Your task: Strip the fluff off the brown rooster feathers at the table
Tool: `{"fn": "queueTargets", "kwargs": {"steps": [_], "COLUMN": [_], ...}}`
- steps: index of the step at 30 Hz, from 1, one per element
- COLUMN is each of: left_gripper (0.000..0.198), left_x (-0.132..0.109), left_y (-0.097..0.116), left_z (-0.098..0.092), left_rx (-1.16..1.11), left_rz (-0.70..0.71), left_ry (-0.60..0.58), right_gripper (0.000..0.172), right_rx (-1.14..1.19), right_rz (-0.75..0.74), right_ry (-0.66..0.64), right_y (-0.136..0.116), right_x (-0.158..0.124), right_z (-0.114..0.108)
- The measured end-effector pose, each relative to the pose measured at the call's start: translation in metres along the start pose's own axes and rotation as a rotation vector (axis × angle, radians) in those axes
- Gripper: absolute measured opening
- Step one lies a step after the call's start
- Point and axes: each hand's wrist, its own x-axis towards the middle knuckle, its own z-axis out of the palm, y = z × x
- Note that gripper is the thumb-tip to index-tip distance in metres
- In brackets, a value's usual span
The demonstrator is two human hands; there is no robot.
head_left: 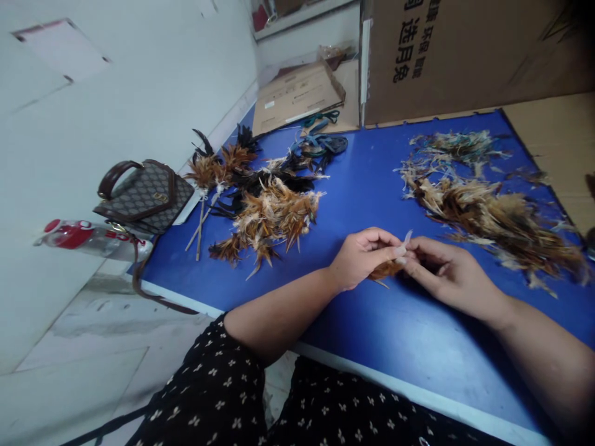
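Observation:
Over the blue table, my left hand (360, 257) and my right hand (446, 272) meet with their fingertips almost touching. Between them is a small brown feather bunch (387, 270) with a pale tip standing up. My left hand is closed around the bunch, thumb and forefinger pinched together. My right thumb and fingers pinch the pale quill end; the other right fingers curl under. A pile of tan and brown feathers (276, 210) lies left of my hands. On the right lies a longer heap of brown feathers (493, 217).
Feather bunches on sticks (201, 229) and a blue strap coil (325, 144) lie at the back left. A patterned handbag (149, 192) and a bottle (95, 238) stand at the left edge. Flattened cardboard (297, 96) and a large carton (465, 56) border the back.

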Motion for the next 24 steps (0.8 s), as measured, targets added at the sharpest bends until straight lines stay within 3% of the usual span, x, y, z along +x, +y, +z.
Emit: {"fn": "queueTargets", "kwargs": {"steps": [4, 12, 17, 24], "left_gripper": [0.058, 0.06, 0.071, 0.06], "left_x": [0.0, 0.0, 0.001, 0.0], "left_y": [-0.001, 0.002, 0.007, 0.004], "left_z": [-0.002, -0.002, -0.001, -0.002], "left_rx": [-0.055, -0.141, -0.147, -0.103], "left_rz": [-0.035, -0.264, -0.261, -0.202], "left_ry": [0.007, -0.12, -0.147, -0.186], "right_gripper": [0.044, 0.037, 0.038, 0.041], "right_rx": [-0.04, 0.038, 0.053, 0.097], "right_rz": [-0.028, -0.012, -0.007, 0.035], "right_ry": [0.039, 0.086, 0.064, 0.119], "right_y": [-0.005, -0.008, -0.012, -0.013], "right_x": [0.002, -0.002, -0.003, -0.003], "right_z": [-0.003, -0.005, -0.003, -0.002]}}
